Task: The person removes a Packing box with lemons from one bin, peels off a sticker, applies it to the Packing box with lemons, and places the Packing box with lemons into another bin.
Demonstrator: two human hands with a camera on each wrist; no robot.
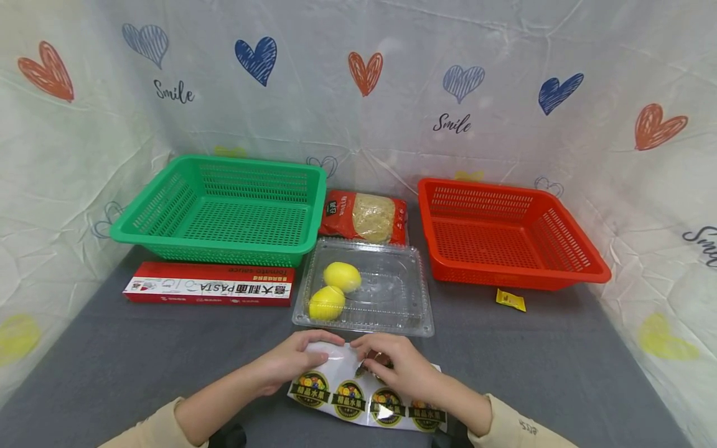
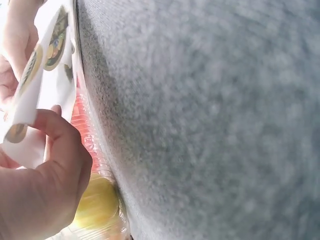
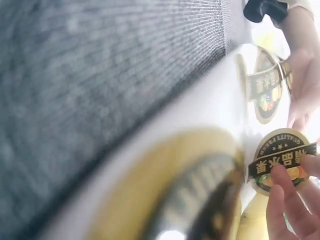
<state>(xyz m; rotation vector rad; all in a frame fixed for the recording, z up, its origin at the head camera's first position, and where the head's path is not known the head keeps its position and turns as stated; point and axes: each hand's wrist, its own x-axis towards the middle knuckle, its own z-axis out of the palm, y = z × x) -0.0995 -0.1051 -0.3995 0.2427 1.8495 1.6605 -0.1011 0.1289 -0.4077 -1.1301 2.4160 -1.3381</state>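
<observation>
A white sheet of round fruit stickers [image 1: 350, 404], black and gold with printed characters, is held above the near middle of the table. My left hand [image 1: 288, 364] grips its upper left edge between thumb and fingers, and the sheet bends there in the left wrist view. At the sheet's upper middle, my right hand [image 1: 406, 367] pinches one round sticker [image 3: 277, 145], which stands up from the sheet. Just beyond the hands, two yellow lemons [image 1: 342, 277] lie at the left side of a clear plastic box [image 1: 392, 305].
A green basket [image 1: 252, 256] stands back left, a red basket [image 1: 504, 277] back right. Between them lies a red bag of noodles [image 1: 372, 216]. A red pasta box [image 1: 207, 283] lies before the green basket, a small yellow packet [image 1: 511, 300] before the red one.
</observation>
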